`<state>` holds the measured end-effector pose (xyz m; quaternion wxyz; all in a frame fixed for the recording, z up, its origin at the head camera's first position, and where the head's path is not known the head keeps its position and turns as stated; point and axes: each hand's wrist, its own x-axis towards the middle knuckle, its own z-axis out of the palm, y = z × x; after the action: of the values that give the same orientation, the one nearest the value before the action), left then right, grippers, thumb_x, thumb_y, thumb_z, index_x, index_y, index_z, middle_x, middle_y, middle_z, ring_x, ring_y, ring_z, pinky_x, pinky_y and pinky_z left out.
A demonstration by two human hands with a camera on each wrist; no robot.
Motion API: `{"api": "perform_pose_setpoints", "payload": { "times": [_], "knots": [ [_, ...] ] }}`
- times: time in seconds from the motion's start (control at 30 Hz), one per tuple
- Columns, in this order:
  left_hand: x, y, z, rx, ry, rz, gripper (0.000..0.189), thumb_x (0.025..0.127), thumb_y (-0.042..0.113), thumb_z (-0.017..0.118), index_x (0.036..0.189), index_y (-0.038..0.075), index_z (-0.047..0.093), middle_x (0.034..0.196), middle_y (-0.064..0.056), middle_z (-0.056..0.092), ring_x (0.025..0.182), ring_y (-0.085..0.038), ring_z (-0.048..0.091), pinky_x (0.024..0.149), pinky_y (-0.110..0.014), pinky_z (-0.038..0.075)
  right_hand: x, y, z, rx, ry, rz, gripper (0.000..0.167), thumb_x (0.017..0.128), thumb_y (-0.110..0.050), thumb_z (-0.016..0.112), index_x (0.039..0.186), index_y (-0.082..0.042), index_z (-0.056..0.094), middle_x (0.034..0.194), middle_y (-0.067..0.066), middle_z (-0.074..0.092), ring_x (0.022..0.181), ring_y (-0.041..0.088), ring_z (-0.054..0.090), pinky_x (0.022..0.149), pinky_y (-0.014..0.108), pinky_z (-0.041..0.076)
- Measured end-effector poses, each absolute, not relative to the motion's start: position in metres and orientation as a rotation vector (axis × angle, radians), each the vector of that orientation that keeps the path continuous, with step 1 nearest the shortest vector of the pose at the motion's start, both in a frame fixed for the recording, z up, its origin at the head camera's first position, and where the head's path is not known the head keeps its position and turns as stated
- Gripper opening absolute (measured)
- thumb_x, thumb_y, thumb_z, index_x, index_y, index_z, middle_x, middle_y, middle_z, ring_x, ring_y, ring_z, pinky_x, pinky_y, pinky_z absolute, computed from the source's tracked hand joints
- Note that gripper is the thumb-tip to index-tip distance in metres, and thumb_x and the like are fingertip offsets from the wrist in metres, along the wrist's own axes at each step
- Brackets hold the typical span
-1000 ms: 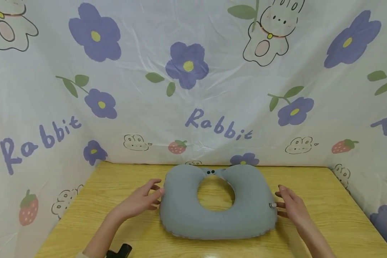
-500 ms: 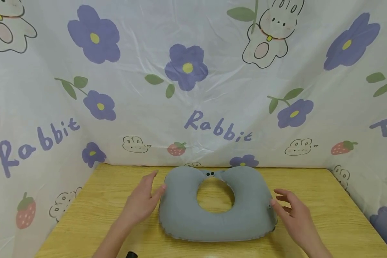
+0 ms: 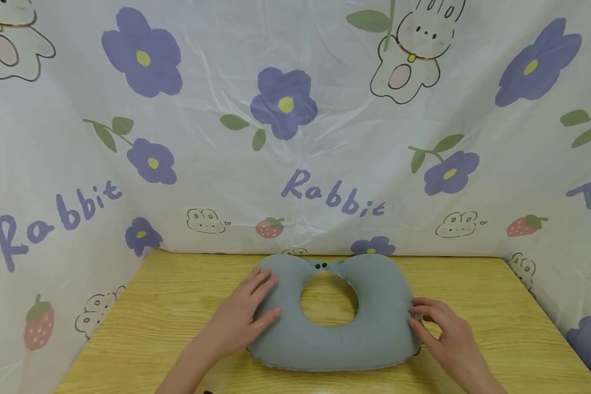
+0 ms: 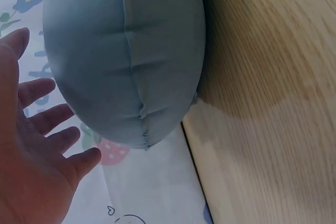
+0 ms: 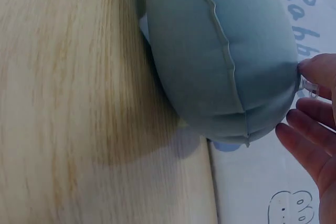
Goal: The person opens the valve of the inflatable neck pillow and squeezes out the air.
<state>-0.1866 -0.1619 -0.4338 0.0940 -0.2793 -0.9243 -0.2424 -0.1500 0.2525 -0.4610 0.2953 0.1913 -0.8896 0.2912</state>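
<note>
An inflated grey U-shaped neck pillow (image 3: 335, 347) lies on the wooden table, its two arms towards the back and a strap with two dark snaps (image 3: 321, 266) bridging them. Over its left side my left hand (image 3: 241, 314) rests with spread fingers. In the left wrist view that hand (image 4: 37, 145) has its fingers extended beside the seamed edge. My right hand (image 3: 450, 334) is at the pillow's right side, fingertips touching it. Between thumb and fingers sits a small clear air valve (image 5: 310, 86); the right wrist view shows a gap there, with the thumb (image 5: 317, 69) against the fabric.
A white cloth (image 3: 202, 126) printed with rabbits, flowers and strawberries hangs behind and at both sides of the wooden table (image 3: 482, 295). At the bottom edge a sliver of a black object (image 3: 208, 392) shows.
My left hand has moved right, from beside the pillow onto its left side. The right hand has turned, bringing its thumb and fingers around the valve. The pillow has hardly moved.
</note>
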Motion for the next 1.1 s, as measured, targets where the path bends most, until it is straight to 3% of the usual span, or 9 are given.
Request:
{"api": "perform_pose_setpoints", "payload": {
  "times": [0.3,0.6,1.1],
  "knots": [
    [-0.1859,-0.1604,-0.4380,-0.822,-2.806,-0.721,0.066,0.103,0.041,0.062,0.155,0.005,0.045,0.163,-0.015,0.034,0.151,-0.038,0.026,0.115,-0.057,0.034,-0.1484,0.2563,-0.4652,0.538,-2.298,0.750,0.039,0.073,0.010,0.085,0.104,-0.012,0.078,0.107,0.000,0.072,0.084,0.011,0.070,0.075,0.009,0.051],
    [-0.1839,-0.1601,-0.4381,-0.801,-2.825,-0.730,0.065,0.103,0.041,0.062,0.154,0.004,0.046,0.165,-0.014,0.031,0.152,-0.035,0.026,0.116,-0.056,0.034,-0.1479,0.2574,-0.4676,0.556,-2.245,0.711,0.043,0.071,0.013,0.083,0.107,-0.009,0.079,0.104,0.000,0.074,0.091,0.017,0.070,0.086,0.007,0.048],
    [-0.1846,-0.1595,-0.4404,-0.795,-2.831,-0.735,0.066,0.103,0.041,0.063,0.154,0.003,0.046,0.165,-0.014,0.030,0.152,-0.035,0.026,0.116,-0.055,0.034,-0.1498,0.2589,-0.4698,0.511,-2.230,0.730,0.039,0.074,0.015,0.080,0.106,-0.007,0.080,0.100,0.002,0.077,0.091,0.010,0.071,0.083,0.007,0.048]
  ]
}}
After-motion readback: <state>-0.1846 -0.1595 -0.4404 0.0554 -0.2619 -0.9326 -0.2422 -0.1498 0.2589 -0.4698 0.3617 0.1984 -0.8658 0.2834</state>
